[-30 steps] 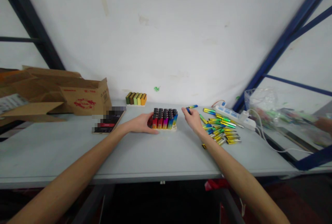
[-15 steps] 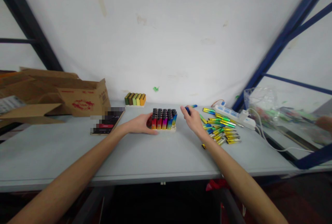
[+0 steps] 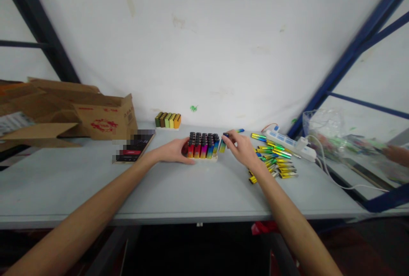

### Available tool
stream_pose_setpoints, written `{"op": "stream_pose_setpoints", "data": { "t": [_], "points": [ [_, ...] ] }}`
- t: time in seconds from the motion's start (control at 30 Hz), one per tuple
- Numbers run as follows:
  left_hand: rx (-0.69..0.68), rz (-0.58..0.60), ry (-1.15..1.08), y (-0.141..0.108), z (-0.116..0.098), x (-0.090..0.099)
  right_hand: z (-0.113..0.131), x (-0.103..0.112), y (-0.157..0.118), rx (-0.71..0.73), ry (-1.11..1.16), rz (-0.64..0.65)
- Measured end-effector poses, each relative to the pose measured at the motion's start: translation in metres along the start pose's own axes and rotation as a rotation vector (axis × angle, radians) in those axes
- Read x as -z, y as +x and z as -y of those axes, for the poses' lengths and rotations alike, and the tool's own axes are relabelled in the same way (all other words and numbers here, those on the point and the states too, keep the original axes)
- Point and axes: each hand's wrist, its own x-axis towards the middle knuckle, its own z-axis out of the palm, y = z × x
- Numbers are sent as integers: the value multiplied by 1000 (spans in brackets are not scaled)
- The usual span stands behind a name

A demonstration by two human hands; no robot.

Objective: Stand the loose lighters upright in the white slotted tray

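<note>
Upright lighters (image 3: 203,145) with black tops and red, pink and blue bodies stand in rows in a white tray (image 3: 212,159). My left hand (image 3: 175,150) is wrapped around the block's left end, thumb at the near side; its other fingers are partly hidden behind the lighters. Just right of the block, my right hand (image 3: 243,148) pinches a blue-and-yellow lighter (image 3: 223,144), held nearly upright and slightly tilted. Beyond my right wrist lies a loose pile of shiny yellow, green and blue lighter sleeves or lighters (image 3: 271,161); which they are, I cannot tell.
A second block of green, yellow and orange lighters (image 3: 168,120) stands by the wall. Open cardboard boxes (image 3: 105,118) and a dark flat box (image 3: 134,148) occupy the left. A power strip (image 3: 290,144) with cables lies right. Another person's hand (image 3: 398,154) shows beyond the blue frame.
My right hand has turned, and the lighter in it now points downward beside the block, its yellow lower part showing. My left hand stays at the tray. The view has shifted slightly.
</note>
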Motion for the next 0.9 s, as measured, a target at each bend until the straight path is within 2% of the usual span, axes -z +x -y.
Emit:
{"op": "stream_pose_setpoints", "data": {
  "t": [0.27, 0.57, 0.77, 0.9],
  "points": [
    [-4, -2, 26, 1, 0, 0, -5, -7, -1, 3, 188, 176],
    [-6, -1, -6, 1, 2, -2, -11, -13, -1, 55, 132, 211],
    [-29, -15, -16, 1, 2, -2, -8, -4, 1, 5, 114, 338],
    [-34, -19, -6, 1, 3, -2, -3, -10, 1, 29, -5, 295]
  ]
}}
